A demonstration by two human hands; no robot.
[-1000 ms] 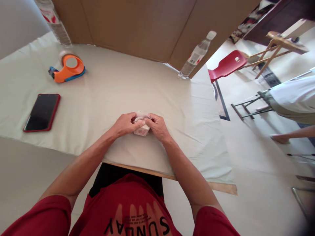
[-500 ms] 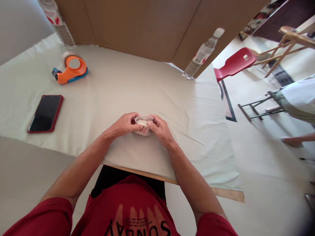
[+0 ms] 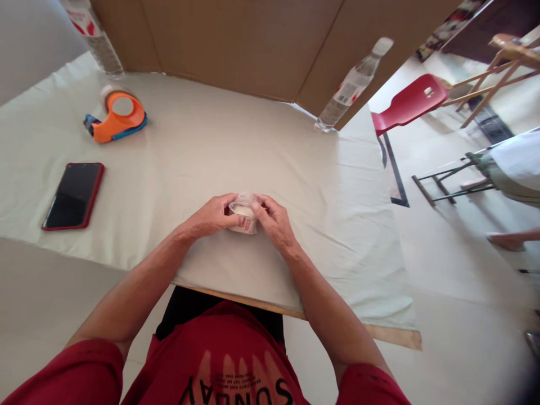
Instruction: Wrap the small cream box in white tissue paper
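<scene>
Between my two hands is a small white packet (image 3: 248,226) of thin, see-through wrapping with red print on its near side. Its top is open and something pale shows inside, too small to name. My left hand (image 3: 213,216) grips the left side, thumb across the front. On the right side my right hand (image 3: 274,224) pinches the rim, its thumb at the opening. The packet is close to the near edge of the cloth-covered table (image 3: 202,152). The fingers behind the packet are partly hidden.
An orange and blue tape dispenser (image 3: 118,119) and a red-cased phone (image 3: 73,196) lie at left. Water bottles stand at back left (image 3: 101,48) and back right (image 3: 354,84), by a cardboard panel (image 3: 236,45). A red chair (image 3: 413,101) and a seated person (image 3: 514,169) are at right.
Both hands stay on the packet; my right thumb and fingers have shifted slightly at its opening. The whole view has moved a little.
</scene>
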